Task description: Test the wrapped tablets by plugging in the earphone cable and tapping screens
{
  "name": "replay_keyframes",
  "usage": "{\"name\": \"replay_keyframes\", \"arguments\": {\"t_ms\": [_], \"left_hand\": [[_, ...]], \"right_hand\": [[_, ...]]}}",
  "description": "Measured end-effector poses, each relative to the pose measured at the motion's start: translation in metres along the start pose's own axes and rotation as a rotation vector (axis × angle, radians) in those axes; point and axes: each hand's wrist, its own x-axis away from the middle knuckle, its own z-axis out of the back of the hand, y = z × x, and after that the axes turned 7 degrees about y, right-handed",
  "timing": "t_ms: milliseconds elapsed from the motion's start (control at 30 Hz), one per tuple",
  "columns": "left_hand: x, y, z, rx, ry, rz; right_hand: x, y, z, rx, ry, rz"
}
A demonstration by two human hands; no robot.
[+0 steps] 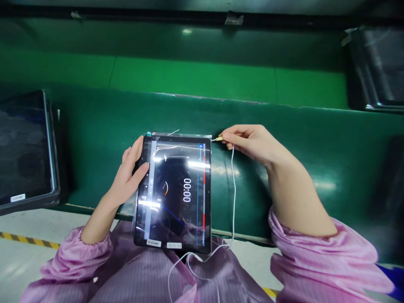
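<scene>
A black tablet (176, 202) with a lit screen reading 00:00 sideways leans over the near edge of the green bench. My left hand (128, 172) grips its left edge, thumb on the front and fingers round the side. Between the pinched fingers of my right hand (244, 141) is an earphone plug (218, 139), pointing at the tablet's upper right side. Its metal tip meets the tablet's edge; how deep it sits I cannot tell. From it a white earphone cable (234, 189) hangs down and splits in two below the tablet.
More tablets (25, 147) lie at the left, and another stack of dark tablets (381, 67) is at the far right. The green bench (104, 113) has a raised edge along its far side. Yellow-black tape (30, 240) marks the floor below.
</scene>
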Motion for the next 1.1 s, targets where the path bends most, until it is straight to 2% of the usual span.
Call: {"name": "replay_keyframes", "arguments": {"t_ms": [100, 1100], "left_hand": [[0.0005, -0.0003, -0.0001, 0.050, -0.040, 0.007], [0.0021, -0.0012, -0.0013, 0.052, -0.028, 0.014]], "right_hand": [[-0.0002, 0.0026, -0.0008, -0.014, 0.020, 0.017], [0.0039, 0.0048, -0.0010, 0.054, -0.007, 0.086]]}}
